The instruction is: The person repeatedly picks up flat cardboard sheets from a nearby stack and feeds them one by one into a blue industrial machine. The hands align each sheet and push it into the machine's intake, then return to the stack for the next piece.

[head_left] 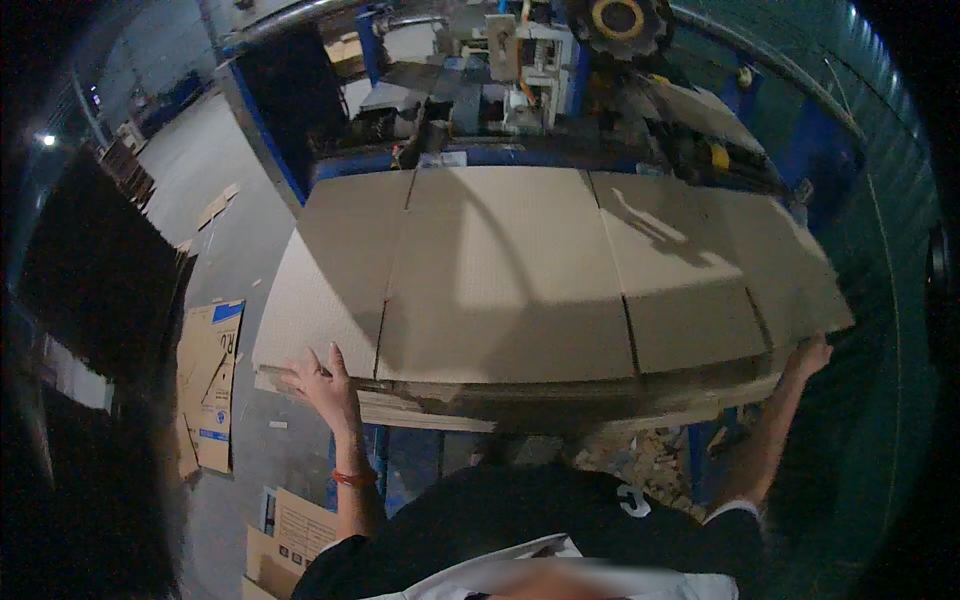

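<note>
A wide brown cardboard sheet (510,290), slotted and creased into panels, lies flat on top of a stack of cardboard sheets (560,405) in front of me. My left hand (322,382) rests at the near left corner of the top sheet, its fingers spread over the edge. At the near right corner, my right hand (815,355) has its fingers closed around the edge of the cardboard; the fingertips are partly hidden. Shadows fall across the top sheet.
Beyond the stack stands a blue-framed machine (480,100) with a dark toothed wheel (618,25). Printed cardboard (212,385) lies on the grey floor at left, and an open carton (285,540) sits near my left elbow. Cardboard scraps (640,465) litter the floor below.
</note>
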Demonstrator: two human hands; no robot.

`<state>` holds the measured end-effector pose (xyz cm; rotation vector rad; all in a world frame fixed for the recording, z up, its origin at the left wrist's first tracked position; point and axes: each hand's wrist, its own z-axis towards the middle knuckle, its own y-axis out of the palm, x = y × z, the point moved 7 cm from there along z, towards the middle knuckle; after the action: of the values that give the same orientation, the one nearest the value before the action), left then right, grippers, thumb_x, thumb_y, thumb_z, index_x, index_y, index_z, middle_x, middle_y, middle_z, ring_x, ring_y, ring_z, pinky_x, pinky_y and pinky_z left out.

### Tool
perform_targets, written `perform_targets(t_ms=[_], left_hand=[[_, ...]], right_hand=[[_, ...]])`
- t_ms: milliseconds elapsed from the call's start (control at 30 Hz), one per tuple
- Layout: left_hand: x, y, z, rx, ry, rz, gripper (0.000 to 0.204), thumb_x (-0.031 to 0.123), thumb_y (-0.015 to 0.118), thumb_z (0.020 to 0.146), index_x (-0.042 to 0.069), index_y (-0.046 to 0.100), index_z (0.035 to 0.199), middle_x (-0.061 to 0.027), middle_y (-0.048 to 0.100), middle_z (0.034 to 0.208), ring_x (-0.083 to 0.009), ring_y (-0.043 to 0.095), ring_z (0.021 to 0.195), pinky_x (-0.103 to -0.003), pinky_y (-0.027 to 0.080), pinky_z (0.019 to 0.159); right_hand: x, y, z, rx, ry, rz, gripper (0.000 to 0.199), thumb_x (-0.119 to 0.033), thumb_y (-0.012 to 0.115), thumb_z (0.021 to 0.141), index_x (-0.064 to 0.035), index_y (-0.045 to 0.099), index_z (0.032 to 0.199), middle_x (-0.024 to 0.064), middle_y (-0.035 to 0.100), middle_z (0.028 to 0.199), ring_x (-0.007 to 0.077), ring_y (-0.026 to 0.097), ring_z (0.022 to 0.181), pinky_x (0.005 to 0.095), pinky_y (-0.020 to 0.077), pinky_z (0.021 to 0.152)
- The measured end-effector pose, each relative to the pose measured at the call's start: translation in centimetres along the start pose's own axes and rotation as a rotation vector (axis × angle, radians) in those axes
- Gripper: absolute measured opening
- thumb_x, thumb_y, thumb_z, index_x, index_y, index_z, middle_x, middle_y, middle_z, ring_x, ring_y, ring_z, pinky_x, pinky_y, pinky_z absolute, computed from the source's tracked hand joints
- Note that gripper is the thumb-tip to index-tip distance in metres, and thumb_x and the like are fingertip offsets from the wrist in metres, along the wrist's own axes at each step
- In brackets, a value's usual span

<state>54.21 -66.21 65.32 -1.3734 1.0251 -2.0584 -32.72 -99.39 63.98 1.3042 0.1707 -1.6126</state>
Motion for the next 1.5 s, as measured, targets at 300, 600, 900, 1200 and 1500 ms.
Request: perform_targets(t_ms=[300,600,900,1200,1500], left_hand=[[0.1,-5.0,2.1,0.580,0.112,-0.559,0.060,0.032,0.052,0.091,-0.010,0.034,0.130,-0.0239,0.032,0.137,-0.0373,0.033,0.126,-0.042,0.024,0.106],[-2.9,0.4,8.8,-0.243,-0.171,-1.438,0.015,0.010,0.059,0.081,0.000,0.056,0.092,-0.0099,0.061,0.090,-0.0222,0.058,0.093,-0.033,0.048,0.079],[8.1,0.6,-4.8,-0.488,0.725,-0.597,0.049,-0.009,0.056,0.074,0.011,0.059,0.118,-0.0134,0.052,0.122,-0.0278,0.048,0.116,-0.038,0.038,0.097],[11.2,2.4,-6.8,-0.502,1.271,0.095,0.055,0.001,0.056,0.072,0.019,0.054,0.125,-0.0111,0.046,0.129,-0.0303,0.042,0.123,-0.053,0.026,0.104],[16.1,6.3,-0.5,-0.491,1.165,-0.088,0.073,0.001,0.067,0.064,0.015,0.046,0.132,-0.0141,0.037,0.136,-0.0308,0.036,0.126,-0.038,0.032,0.105]], right_hand=[[-11.8,10.9,5.3,-0.752,-0.590,-1.099,0.041,-0.024,0.054,0.086,0.0013,0.051,0.118,0.0103,0.053,0.116,0.0218,0.052,0.103,0.0327,0.0412,0.086],[-15.6,13.7,-15.8,-0.355,-0.261,-0.772,0.039,-0.016,0.051,0.088,0.0001,0.048,0.123,0.0115,0.054,0.119,0.0239,0.052,0.104,0.0366,0.0422,0.088],[-10.7,20.1,-34.7,-1.394,-0.713,-0.962,0.027,-0.009,0.057,0.078,-0.0134,0.065,0.103,0.0080,0.059,0.119,0.0288,0.053,0.113,0.0437,0.0400,0.095],[-7.6,20.1,-32.4,-1.621,-0.637,-1.034,0.045,-0.019,0.062,0.073,-0.0202,0.058,0.118,0.0029,0.046,0.134,0.0252,0.041,0.125,0.0471,0.0291,0.103],[-1.7,27.9,-24.5,-1.466,-0.727,-1.233,0.062,-0.035,0.063,0.074,-0.0124,0.048,0.129,0.0098,0.042,0.136,0.0305,0.036,0.126,0.0451,0.0312,0.100]])
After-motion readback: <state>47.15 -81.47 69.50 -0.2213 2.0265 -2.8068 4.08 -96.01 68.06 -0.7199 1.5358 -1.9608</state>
